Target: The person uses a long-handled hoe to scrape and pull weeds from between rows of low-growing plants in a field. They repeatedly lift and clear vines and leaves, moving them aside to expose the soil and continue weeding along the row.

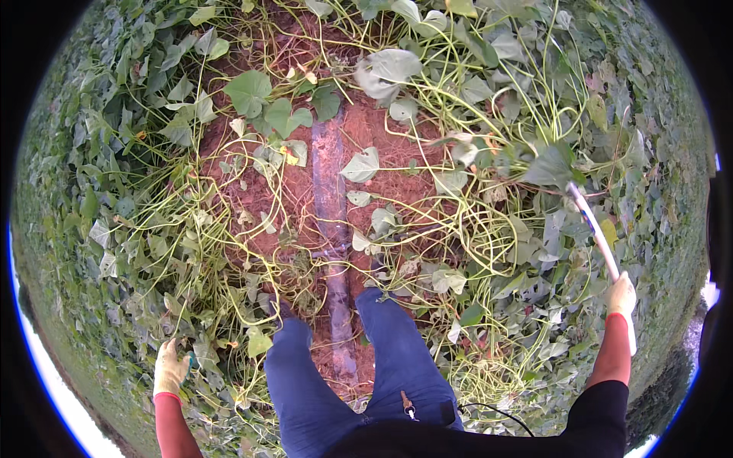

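Note:
My right hand (622, 296), in a pale work glove with a red cuff, is shut around the light-coloured handle of a long tool (595, 232). The handle's upper end reaches into sweet potato leaves (550, 166) at the right, which hide whatever is at its tip; its butt sticks out below my wrist. Low at the left, my left hand (170, 367) wears a matching glove with a teal palm. Its thumb stands apart from the fingers and nothing shows in its grasp. Vine leaves (206, 358) lie just beside it.
Reddish soil (395, 137) shows between tangled vine stems (475, 223). A flat, dirt-covered strip resembling irrigation tubing (329, 194) runs lengthwise between my legs (395, 355). Across it lies a thin dark piece (332, 251). Dense foliage (74, 252) spreads on both sides.

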A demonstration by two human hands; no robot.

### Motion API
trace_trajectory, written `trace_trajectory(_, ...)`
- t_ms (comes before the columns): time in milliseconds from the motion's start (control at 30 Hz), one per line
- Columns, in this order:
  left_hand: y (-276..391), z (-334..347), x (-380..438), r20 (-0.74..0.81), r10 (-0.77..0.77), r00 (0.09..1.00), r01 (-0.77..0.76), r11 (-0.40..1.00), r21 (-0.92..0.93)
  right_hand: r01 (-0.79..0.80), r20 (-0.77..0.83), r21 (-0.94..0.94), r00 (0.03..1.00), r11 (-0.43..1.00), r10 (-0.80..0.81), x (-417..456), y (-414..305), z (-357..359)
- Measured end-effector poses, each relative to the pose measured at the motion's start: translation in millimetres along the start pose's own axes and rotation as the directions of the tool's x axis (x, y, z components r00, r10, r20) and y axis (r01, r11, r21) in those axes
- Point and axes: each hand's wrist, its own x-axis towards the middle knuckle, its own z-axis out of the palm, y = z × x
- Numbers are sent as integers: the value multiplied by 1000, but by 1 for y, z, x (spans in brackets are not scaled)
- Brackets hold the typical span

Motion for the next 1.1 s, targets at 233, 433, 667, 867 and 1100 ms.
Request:
trace_trajectory(233,56,22,-1,-299,164,940,-255,920,-296,-483,260,57,852,874,454,-167,182,94)
trace_trajectory(433,238,-77,-19,-600,443,666,-724,580,-374,-253,51,586,960,769,277,-127,46,4)
trace_trajectory(667,371,-87,-25,-409,701,585,-700,182,-690,-1,147,898,943,440,-299,-95,-206,-109)
trace_trajectory(867,395,-23,40,-70,758,649,-526,379,-761,373,22,734,823,568,-568,-78,-464,-185)
trace_trajectory(1100,372,-60,114,-27,757,653,-459,367,-809,851,-266,225,523,475,-810,-13,-726,-282)
